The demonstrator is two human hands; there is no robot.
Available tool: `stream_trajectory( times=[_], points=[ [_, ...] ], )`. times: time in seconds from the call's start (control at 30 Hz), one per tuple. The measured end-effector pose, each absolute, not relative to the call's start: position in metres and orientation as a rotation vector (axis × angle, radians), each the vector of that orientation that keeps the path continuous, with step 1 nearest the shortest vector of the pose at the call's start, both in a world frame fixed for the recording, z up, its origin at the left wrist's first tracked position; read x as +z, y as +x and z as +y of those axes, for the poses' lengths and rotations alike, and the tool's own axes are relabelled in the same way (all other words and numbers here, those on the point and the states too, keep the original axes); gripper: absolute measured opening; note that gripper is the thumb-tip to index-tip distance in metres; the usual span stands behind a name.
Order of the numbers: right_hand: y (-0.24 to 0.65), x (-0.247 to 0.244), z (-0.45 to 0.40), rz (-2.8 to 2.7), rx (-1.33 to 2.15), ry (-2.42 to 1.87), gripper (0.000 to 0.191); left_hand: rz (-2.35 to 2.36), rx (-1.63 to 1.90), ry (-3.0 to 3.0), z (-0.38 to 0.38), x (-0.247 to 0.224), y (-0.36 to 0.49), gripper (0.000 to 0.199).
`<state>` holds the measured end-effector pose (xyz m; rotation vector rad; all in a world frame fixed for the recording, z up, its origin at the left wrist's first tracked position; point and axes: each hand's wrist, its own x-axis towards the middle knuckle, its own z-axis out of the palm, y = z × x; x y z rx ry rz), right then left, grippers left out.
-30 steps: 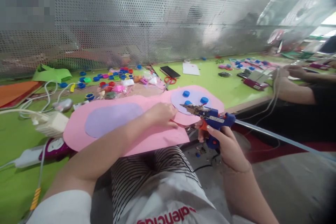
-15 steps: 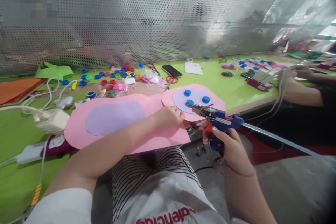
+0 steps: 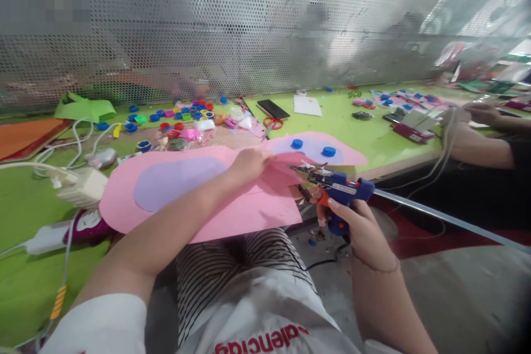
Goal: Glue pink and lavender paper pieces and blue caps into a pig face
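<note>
My left hand (image 3: 249,165) is closed on the near edge of the smaller pink paper piece (image 3: 352,158), which is lifted and bent up. On that piece lies a lilac oval with blue caps (image 3: 329,151) on it. A larger pink paper shape (image 3: 120,188) with a lilac oval (image 3: 178,182) lies flat beneath my left forearm. My right hand (image 3: 360,221) grips a blue glue gun (image 3: 346,191) with an orange trigger. Its tip is at the lifted edge of the smaller piece. A long clear glue stick (image 3: 440,215) sticks out of its back.
Colourful bottle caps (image 3: 178,116), a phone (image 3: 272,109), red scissors (image 3: 274,123) and white paper (image 3: 307,105) lie behind. A power strip (image 3: 89,227) and cables are at left. Another person's hands (image 3: 460,121) are at right, before a mesh partition (image 3: 232,27).
My left hand has moved slightly back and left, raising the near edge of the smaller pink piece. The glue gun has shifted a little left, its tip now at that edge.
</note>
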<state>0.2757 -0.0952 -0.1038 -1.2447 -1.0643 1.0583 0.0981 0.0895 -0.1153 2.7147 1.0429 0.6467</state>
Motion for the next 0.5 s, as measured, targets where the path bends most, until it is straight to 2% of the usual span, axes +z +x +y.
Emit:
stream_trajectory(
  times=[0.13,0.27,0.5],
  points=[
    [0.271,-0.097,-0.080,-1.139,1.128,-1.260,0.016,1.271,0.852,2.369,0.112,-0.116,0.095,0.037],
    [0.265,-0.088,-0.056,-1.325,1.098,-1.362,0.019,1.216,0.993,2.094,0.126,-0.120,0.092,0.039],
    [0.266,-0.085,-0.006,-1.662,0.875,-1.610,0.021,1.084,1.087,2.124,0.133,-0.129,0.085,0.034]
  ],
)
